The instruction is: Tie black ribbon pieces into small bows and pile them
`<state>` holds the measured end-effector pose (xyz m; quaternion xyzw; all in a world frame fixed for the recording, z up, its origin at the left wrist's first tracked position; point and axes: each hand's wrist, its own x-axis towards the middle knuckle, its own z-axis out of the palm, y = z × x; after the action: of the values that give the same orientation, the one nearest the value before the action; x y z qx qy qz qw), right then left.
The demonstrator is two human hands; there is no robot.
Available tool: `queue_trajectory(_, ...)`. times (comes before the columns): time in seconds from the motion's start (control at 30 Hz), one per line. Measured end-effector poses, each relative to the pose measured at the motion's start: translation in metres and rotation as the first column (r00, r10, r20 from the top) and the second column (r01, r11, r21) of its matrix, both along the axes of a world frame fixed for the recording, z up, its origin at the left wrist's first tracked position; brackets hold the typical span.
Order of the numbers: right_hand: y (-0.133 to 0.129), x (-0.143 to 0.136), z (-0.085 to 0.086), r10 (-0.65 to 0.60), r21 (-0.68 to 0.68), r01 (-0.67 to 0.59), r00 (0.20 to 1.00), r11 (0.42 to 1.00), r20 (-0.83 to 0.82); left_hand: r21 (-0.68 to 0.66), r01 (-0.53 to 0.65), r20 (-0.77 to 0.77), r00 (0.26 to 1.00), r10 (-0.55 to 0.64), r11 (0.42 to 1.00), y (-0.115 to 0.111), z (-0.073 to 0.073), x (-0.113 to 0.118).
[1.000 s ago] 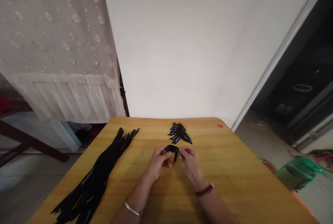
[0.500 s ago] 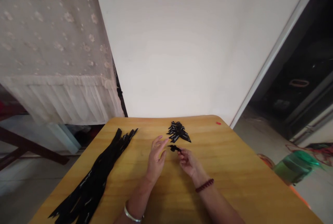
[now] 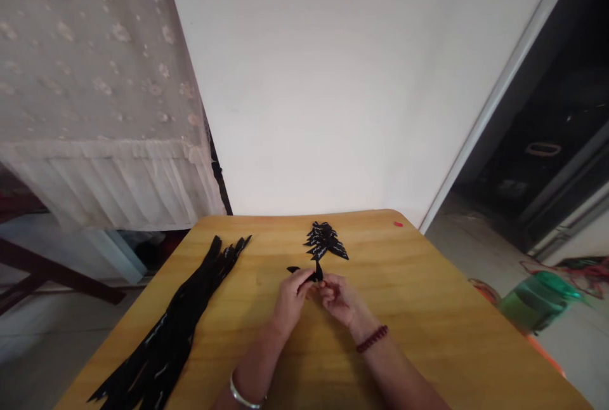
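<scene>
Between my two hands is a short black ribbon [image 3: 318, 270], folded or knotted, with one end sticking up and another poking out to the left. My left hand [image 3: 291, 296] pinches it from the left, and my right hand [image 3: 339, 296] grips it from the right, fingertips close together. Just beyond them lies a small pile of black ribbon bows [image 3: 324, 240] with white lettering. Along the left side of the table stretches a long bundle of black ribbon strips [image 3: 183, 315], also marked in white. My fingers hide the ribbon's middle.
The wooden table [image 3: 409, 334] has a small red piece [image 3: 398, 224] near its far right corner. Behind it rises a white wall panel [image 3: 314, 92]. A lace curtain [image 3: 104, 92] hangs at left; a green bin [image 3: 540, 302] stands on the floor at right.
My left hand, open and apart from the ribbon before, has come down and closed on it. The ribbon now has an end pointing up. My right hand keeps its hold.
</scene>
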<state>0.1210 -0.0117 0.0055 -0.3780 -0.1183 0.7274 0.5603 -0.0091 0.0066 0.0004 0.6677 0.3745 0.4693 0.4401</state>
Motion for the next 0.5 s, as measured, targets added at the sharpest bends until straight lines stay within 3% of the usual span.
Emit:
queue_trajectory(0.2,-0.003,-0.002,0.009,0.038,-0.003,-0.038,0.999,0.999,-0.009,-0.344,-0.033,0.108,0.991,0.074,0.938,0.002,0.007,0.001)
queue_trajectory(0.33,-0.01,-0.007,0.018,-0.017,0.141,-0.023,0.962,0.99,0.274,-0.439,-0.001,0.198,0.975,0.098,0.899,0.002,0.01,0.001)
queue_trajectory(0.5,-0.014,-0.011,0.024,-0.184,0.319,-0.005,0.808,0.948,0.559,-0.448,0.015,0.237,0.966,0.102,0.894,0.003,0.011,0.0)
